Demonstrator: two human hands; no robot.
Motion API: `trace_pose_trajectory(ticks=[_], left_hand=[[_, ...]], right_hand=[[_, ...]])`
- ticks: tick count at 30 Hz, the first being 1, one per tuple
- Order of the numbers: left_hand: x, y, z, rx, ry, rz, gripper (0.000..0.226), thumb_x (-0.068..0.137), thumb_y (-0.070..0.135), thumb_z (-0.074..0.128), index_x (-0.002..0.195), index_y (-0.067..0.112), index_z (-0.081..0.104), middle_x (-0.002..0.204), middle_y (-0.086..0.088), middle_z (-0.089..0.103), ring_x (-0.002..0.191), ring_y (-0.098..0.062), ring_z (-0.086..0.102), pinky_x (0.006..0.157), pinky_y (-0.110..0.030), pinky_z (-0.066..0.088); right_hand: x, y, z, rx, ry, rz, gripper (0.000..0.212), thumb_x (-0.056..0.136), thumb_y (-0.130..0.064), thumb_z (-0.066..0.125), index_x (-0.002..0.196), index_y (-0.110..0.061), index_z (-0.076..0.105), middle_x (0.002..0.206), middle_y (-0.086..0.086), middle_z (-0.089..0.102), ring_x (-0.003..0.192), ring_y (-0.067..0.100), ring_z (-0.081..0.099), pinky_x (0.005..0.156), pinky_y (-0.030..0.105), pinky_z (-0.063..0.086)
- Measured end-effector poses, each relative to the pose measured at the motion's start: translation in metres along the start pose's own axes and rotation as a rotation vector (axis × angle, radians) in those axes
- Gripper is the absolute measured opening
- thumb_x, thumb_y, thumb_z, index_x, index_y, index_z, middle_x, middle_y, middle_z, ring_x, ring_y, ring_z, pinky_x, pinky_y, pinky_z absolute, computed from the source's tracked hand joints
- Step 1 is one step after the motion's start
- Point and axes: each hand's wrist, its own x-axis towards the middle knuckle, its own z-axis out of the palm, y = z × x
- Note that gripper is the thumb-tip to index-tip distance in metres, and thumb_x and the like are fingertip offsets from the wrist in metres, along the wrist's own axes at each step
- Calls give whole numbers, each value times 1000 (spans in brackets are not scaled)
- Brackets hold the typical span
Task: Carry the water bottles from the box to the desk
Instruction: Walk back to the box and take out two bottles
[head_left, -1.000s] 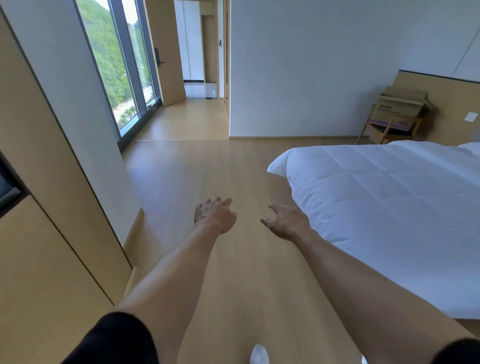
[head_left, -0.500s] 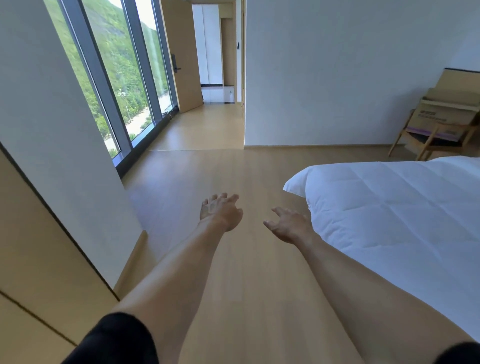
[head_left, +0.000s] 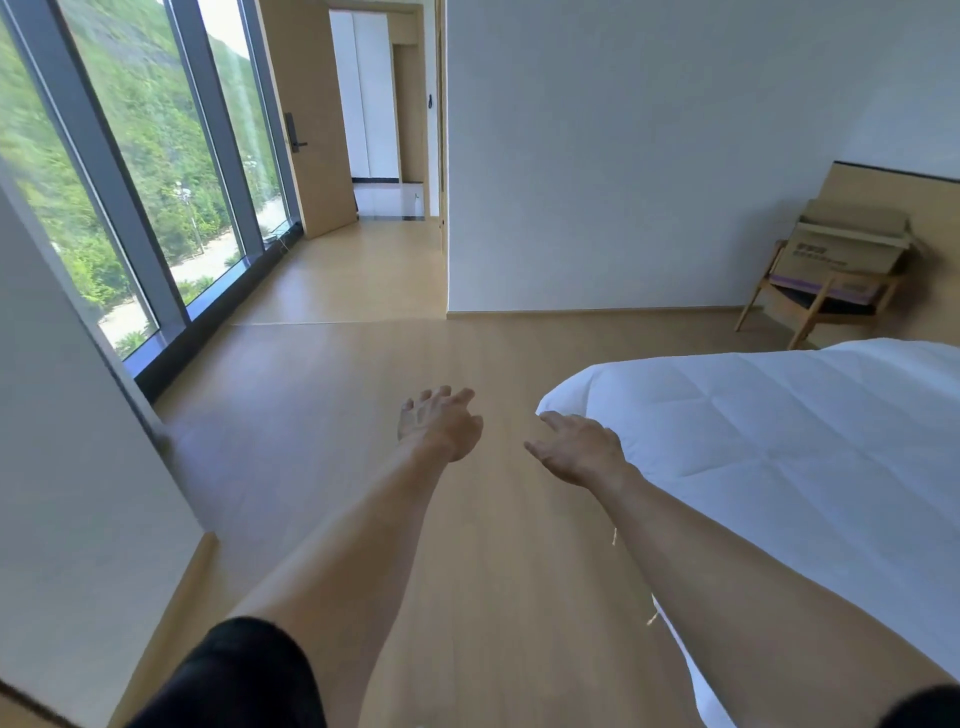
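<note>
A brown cardboard box (head_left: 847, 244) sits on a wooden chair (head_left: 810, 306) in the far right corner, its top flaps open. I see no water bottles and no desk. My left hand (head_left: 439, 423) is stretched out over the wooden floor, fingers loosely curled, holding nothing. My right hand (head_left: 576, 447) reaches forward beside it, fingers relaxed and empty, just in front of the bed's near corner. Both hands are far from the box.
A bed with a white duvet (head_left: 779, 441) fills the right side. Tall windows (head_left: 135, 171) line the left wall. A wooden door (head_left: 306, 119) stands open onto a hallway ahead. A white wall (head_left: 623, 156) juts out in the middle.
The view has swung left and moved forward along the floor; the cabinet on the left has left the frame. Both hands stay outstretched and empty.
</note>
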Motion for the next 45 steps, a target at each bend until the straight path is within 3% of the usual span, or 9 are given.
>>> trace_pose_trajectory(ticks=[15,27,37,45], left_hand=[[307,-53,-35,-12,-32,70,52,102,46,36,154,35,35,157,0,39,145,-25,33,119,-43,25],[503,-43,-19,5,-32,52,51,102,44,36,153,35,37,157,0,39,144,-25,34,118,-43,25],[701,0,-47,27,-2,25,51,103,43,36,153,34,36,155,0,40,143,-25,34,118,-44,24],[816,19,-33,43,-58,24,49,103,42,36,152,34,38,153,0,43,143,-24,35,118,-43,23]], right_hand=[[282,-60,-53,16,32,71,61,99,-59,40,152,-29,36,153,4,45,143,26,36,114,44,30],[490,-35,-57,15,6,94,62,98,-62,39,151,-30,37,154,5,43,141,27,38,113,42,30],[695,4,-107,14,2,72,61,97,-63,38,147,-29,42,151,4,46,138,28,41,110,43,32],[803,18,-115,10,-33,72,61,96,-62,42,149,-30,40,152,4,45,140,26,39,111,43,31]])
